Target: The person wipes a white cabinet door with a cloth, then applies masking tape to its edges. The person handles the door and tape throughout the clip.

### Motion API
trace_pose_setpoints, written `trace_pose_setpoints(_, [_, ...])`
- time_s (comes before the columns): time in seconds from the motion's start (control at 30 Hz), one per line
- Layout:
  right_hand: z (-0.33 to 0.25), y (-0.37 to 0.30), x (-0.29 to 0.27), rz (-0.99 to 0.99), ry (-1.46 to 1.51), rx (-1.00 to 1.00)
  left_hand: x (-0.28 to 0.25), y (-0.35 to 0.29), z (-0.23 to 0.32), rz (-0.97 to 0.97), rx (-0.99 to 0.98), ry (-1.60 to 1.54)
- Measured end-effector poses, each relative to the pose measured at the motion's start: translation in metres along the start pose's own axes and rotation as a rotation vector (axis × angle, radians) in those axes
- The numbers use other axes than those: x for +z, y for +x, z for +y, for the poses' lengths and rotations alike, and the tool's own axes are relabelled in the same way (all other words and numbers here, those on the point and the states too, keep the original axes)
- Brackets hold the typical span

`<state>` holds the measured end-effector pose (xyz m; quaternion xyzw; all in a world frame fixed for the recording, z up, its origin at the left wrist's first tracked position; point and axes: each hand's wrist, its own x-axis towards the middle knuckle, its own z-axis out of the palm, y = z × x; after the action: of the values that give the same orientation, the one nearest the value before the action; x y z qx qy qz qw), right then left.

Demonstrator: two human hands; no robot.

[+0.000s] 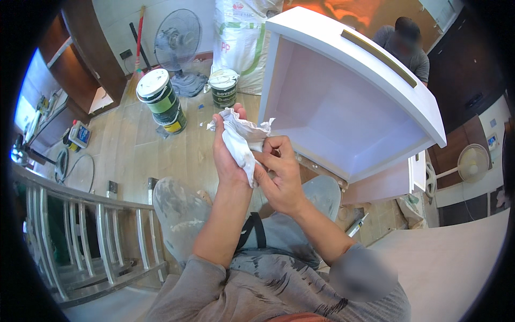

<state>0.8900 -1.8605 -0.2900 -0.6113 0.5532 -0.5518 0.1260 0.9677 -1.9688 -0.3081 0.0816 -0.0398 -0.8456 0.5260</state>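
Note:
A crumpled white cloth (236, 144), perhaps a rag, is held up in front of my body, between my knees. My left hand (225, 161) cradles it in the palm, with the fingers behind it partly hidden. On its right side my right hand (278, 174) pinches the edge between bent fingers and thumb. The cloth's top edge is ruffled and opens outward. Just beyond my right hand stands a large white drawer (351, 102), tilted, with its hollow inside facing me. A gold-coloured handle strip (378, 58) runs along its front panel.
Stacked paint buckets (155, 96) and a smaller bucket (222, 88) stand ahead on the floor, near a fan (178, 40) and a white sack (241, 48). A metal ladder (102, 236) lies at left. A sealant tube (357, 225) is at right; another person (406, 45) is beyond the drawer.

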Motion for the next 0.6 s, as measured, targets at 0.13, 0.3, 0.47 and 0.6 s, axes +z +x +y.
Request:
trace_pose_setpoints(0.13, [-0.004,-0.006,0.000,0.108,0.162,0.068,-0.015,0.004,0.005,-0.148,-0.115,-0.182])
trace_pose_setpoints(0.3, [0.020,-0.020,0.004,0.128,0.343,0.056,-0.010,0.010,0.001,-0.096,-0.012,-0.018])
trace_pose_setpoints(0.47, [0.035,-0.040,-0.015,0.195,0.246,0.147,0.011,0.021,0.034,-0.249,0.079,0.147])
trace_pose_setpoints(0.6, [0.009,-0.019,-0.018,0.044,0.131,-0.010,0.004,-0.027,-0.010,-0.322,-0.070,0.191])
